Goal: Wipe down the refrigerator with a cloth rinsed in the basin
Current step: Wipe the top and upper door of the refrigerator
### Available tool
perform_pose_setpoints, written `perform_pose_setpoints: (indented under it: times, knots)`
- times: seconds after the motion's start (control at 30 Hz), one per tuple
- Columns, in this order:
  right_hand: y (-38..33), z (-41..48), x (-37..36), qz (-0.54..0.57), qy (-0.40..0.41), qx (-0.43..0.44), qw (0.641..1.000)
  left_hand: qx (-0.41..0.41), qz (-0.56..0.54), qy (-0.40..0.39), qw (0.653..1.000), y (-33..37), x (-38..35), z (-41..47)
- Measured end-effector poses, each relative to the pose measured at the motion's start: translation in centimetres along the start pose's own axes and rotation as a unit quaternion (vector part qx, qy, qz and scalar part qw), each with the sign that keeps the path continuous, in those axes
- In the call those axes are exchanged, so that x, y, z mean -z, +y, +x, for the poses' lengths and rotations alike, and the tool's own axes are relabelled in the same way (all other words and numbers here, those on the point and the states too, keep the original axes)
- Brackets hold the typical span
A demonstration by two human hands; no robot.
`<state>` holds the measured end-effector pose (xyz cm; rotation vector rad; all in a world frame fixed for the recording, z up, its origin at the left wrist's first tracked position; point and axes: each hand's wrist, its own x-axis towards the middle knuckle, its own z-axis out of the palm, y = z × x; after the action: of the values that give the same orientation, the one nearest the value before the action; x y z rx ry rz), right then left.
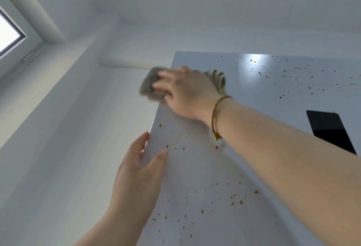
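The white refrigerator (205,167) fills the right half of the view, seen from below, its door speckled with orange-brown spots and dark droplets. My right hand (185,93) presses a grey cloth (149,85) flat against the door's upper left corner; the cloth sticks out past the door's left edge and also shows behind the wrist. A gold bracelet circles that wrist. My left hand (136,171) grips the door's left edge lower down, thumb on the front face and fingers around the side. The basin is out of view.
A black panel (330,130) sits on the door at the right. White wall runs to the left of the refrigerator, with a window frame (27,50) at the upper left and the ceiling above.
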<state>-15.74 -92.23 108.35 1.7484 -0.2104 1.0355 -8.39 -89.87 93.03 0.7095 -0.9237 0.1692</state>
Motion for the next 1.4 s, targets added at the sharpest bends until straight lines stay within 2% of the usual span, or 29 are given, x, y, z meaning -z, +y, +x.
perform_pose_setpoints:
  times: [0.07, 0.13, 0.27, 0.33, 0.4, 0.47, 0.57, 0.63, 0.67, 0.73, 0.83, 0.9, 0.97, 1.07, 1.13, 1.17, 1.23, 1.33, 1.4]
  knots:
    - [-0.2, -1.9, -0.1, -0.013, -0.017, 0.038, 0.999, -0.005, 0.035, 0.007, 0.999, -0.2, -0.1, -0.1]
    - [1.9, -2.4, 0.4, -0.011, -0.007, -0.006, 1.0, -0.018, 0.087, 0.02, 0.996, 0.0, -0.3, -0.4]
    - [9.6, -3.1, 2.1, -0.03, 0.027, -0.21, 0.977, -0.036, 0.143, 0.019, 0.989, 0.0, -0.4, -0.9]
    - [12.4, -4.6, 2.9, -0.024, 0.03, -0.348, 0.937, -0.044, 0.165, 0.014, 0.985, -0.1, -0.3, -1.1]
    - [13.1, -5.3, 3.1, 0.003, 0.035, -0.425, 0.904, -0.061, 0.189, 0.01, 0.98, -0.1, -0.4, -1.1]
    - [11.4, -4.8, 2.8, 0.013, 0.045, -0.389, 0.92, -0.077, 0.208, 0.006, 0.975, 0.0, -0.5, -1.1]
    - [7.3, -3.9, 1.6, 0.022, 0.037, -0.199, 0.979, -0.078, 0.22, 0.005, 0.972, -0.1, -0.6, -1.0]
    - [6.9, -3.8, 1.6, 0.022, 0.01, -0.123, 0.992, -0.077, 0.225, -0.004, 0.971, -0.1, -0.4, -1.0]
    - [7.9, -3.8, 1.9, 0.013, 0.005, -0.118, 0.993, -0.076, 0.226, -0.011, 0.971, -0.1, -0.4, -1.0]
    - [10.9, -4.6, 2.6, -0.005, 0.009, -0.188, 0.982, -0.076, 0.225, -0.019, 0.971, 0.0, -0.3, -1.1]
    - [14.1, -7.0, 3.4, 0.004, 0.034, -0.359, 0.933, -0.083, 0.224, -0.024, 0.971, -0.1, -0.1, -1.1]
    - [13.7, -7.7, 3.5, 0.014, 0.054, -0.375, 0.925, -0.087, 0.224, -0.021, 0.97, -0.2, -0.1, -1.2]
    - [11.5, -8.0, 3.4, 0.049, 0.062, -0.317, 0.945, -0.09, 0.214, -0.013, 0.973, -0.3, -0.1, -1.1]
    - [7.4, -9.5, 2.1, 0.059, 0.035, -0.133, 0.989, -0.096, 0.21, -0.015, 0.973, -0.4, -0.1, -0.9]
    - [6.5, -10.4, 2.0, 0.043, 0.013, -0.051, 0.998, -0.106, 0.224, -0.024, 0.969, -0.5, -0.1, -0.9]
    - [7.3, -10.5, 2.5, 0.032, 0.0, -0.056, 0.998, -0.113, 0.233, -0.029, 0.965, -0.6, -0.2, -0.9]
    - [9.9, -10.2, 3.1, 0.027, -0.017, -0.139, 0.99, -0.12, 0.241, -0.033, 0.963, -0.6, -0.1, -0.7]
    - [12.7, -10.3, 4.1, 0.063, 0.038, -0.293, 0.953, -0.125, 0.24, -0.037, 0.962, -0.8, 0.0, -0.6]
    - [12.1, -10.6, 3.9, 0.047, 0.048, -0.322, 0.944, -0.134, 0.235, -0.03, 0.962, -0.8, 0.1, -0.4]
